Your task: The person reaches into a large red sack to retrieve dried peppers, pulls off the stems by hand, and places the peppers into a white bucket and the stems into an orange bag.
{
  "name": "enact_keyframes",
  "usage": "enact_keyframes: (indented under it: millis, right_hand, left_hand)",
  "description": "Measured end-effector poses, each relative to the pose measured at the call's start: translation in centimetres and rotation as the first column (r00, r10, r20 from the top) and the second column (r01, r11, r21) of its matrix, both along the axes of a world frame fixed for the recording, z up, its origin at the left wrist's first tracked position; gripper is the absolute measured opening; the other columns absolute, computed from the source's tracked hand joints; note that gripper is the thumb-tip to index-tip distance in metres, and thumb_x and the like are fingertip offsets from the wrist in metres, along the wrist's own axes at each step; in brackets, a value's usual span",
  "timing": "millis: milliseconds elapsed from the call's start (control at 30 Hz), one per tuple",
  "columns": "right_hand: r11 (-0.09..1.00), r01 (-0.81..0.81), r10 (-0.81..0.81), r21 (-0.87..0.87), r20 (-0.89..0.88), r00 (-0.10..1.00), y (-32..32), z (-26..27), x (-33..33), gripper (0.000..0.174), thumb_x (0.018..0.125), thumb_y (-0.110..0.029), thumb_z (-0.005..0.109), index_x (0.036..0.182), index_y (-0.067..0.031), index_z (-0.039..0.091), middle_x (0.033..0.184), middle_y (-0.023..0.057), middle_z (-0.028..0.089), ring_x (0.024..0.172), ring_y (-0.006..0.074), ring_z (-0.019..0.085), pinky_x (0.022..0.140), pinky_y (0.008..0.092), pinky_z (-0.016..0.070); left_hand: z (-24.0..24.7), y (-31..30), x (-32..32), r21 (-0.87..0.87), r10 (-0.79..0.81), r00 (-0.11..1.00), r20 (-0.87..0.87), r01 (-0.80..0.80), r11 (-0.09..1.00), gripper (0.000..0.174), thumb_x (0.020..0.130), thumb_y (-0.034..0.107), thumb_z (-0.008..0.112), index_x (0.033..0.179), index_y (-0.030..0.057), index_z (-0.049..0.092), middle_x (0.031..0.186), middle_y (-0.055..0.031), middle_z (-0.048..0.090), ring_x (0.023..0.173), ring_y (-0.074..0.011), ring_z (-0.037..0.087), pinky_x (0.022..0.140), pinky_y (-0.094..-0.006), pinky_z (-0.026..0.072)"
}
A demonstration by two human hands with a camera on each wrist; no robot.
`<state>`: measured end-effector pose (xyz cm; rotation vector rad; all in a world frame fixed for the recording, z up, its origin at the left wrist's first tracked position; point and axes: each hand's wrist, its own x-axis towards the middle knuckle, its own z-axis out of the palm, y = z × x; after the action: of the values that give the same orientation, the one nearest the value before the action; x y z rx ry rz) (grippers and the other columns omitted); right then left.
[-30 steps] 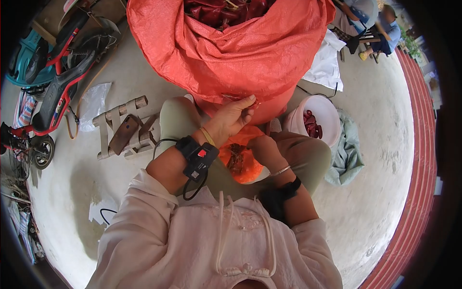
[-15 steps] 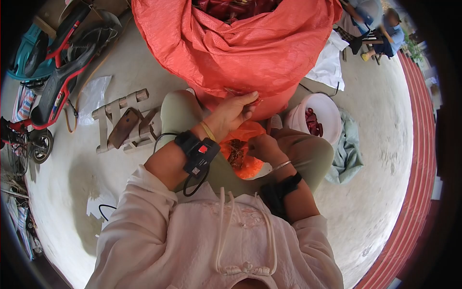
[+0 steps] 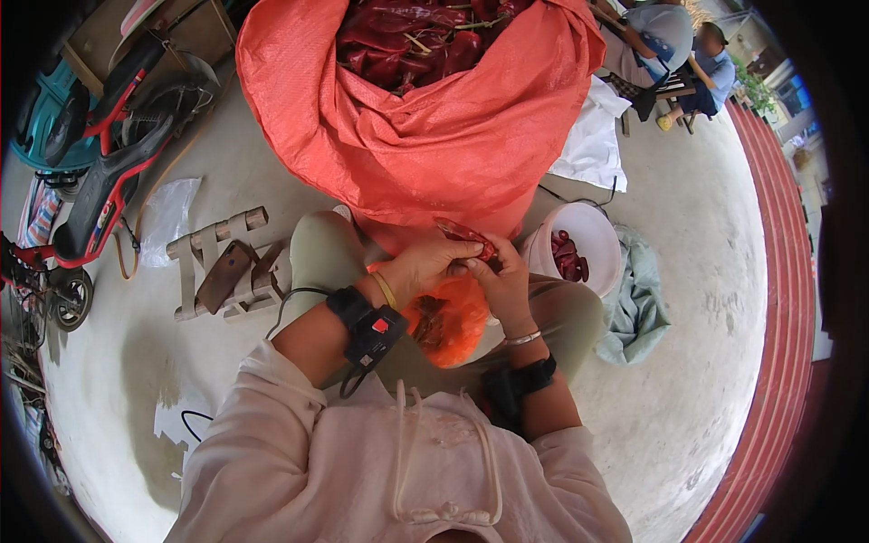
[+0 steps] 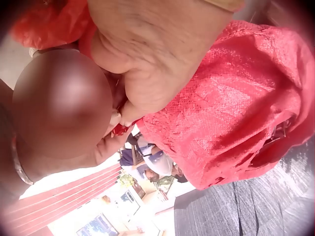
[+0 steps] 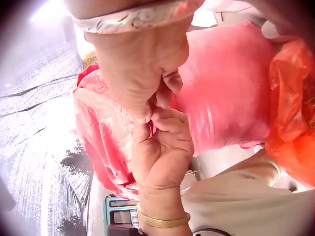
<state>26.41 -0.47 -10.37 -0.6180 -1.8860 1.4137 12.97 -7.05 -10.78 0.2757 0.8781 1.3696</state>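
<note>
Fingers of left hand point(image 3: 425, 267) and right hand point(image 3: 503, 282) pinch dried chili point(image 3: 467, 237), frame centre; probably best gripping near its end, above orange bag point(image 3: 450, 319).

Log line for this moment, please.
left hand: pinches dried chili | right hand: pinches same chili | below: orange bag | beside: white bucket

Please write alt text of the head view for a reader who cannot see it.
A seated person's left hand and right hand pinch a dried red chili above an orange plastic bag between the knees. A red woven sack full of chilies stands ahead, a white bucket beside it.
</note>
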Motion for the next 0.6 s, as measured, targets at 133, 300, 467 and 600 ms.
enact_keyframes:
  millis: [133,300,467,600]
  right_hand:
    - [0.938,0.07,-0.066,-0.34,0.023,0.998,1.1,1.4,1.7,0.026,0.078,-0.003,0.06,0.103,-0.0019,0.055,0.079,0.0026,0.056,0.065,0.006,0.052,0.053,0.0192,0.0423]
    - [0.65,0.235,-0.573,-0.723,-0.262,0.777,7.2,1.4,4.7,0.023,0.083,-0.013,0.056,0.105,-0.0037,0.052,0.081,0.0031,0.057,0.065,0.0095,0.054,0.053,0.0213,0.0426]
    - [0.365,0.158,-0.64,-0.918,-0.123,0.759,9.9,-1.4,6.3,0.022,0.085,-0.02,0.055,0.102,-0.006,0.051,0.086,0.0058,0.059,0.072,0.013,0.057,0.059,0.0274,0.0452]
    - [0.616,0.146,-0.437,-0.774,-0.181,0.881,7.8,-0.5,4.6,0.019,0.086,-0.015,0.053,0.102,-0.0054,0.052,0.076,0.0045,0.06,0.06,0.0121,0.056,0.049,0.0229,0.0429]
  left_hand:
    - [1.2,0.0,0.5,0.035,-0.036,0.999,-0.002,0.036,0.999,0.019,0.084,0.021,0.058,0.1,0.0122,0.054,0.09,-0.0025,0.06,0.077,-0.011,0.055,0.071,-0.0273,0.0476]
    - [2.5,-0.3,-0.2,-0.074,-0.009,0.992,-0.125,-0.001,0.997,0.02,0.085,0.027,0.056,0.1,0.0135,0.053,0.086,-0.0006,0.059,0.071,-0.0086,0.054,0.064,-0.0228,0.0453]
    - [5.2,-0.3,-0.6,-0.018,-0.001,0.959,-0.283,-0.004,1.0,0.019,0.084,0.024,0.058,0.098,0.0122,0.054,0.084,0.0007,0.059,0.069,-0.0072,0.054,0.062,-0.0206,0.0442]
    - [10.4,-1.0,-2.6,0.291,0.266,0.784,-0.561,-0.114,0.95,0.013,0.083,0.018,0.059,0.091,0.0073,0.058,0.082,0.0006,0.06,0.068,-0.0074,0.054,0.06,-0.0199,0.043]
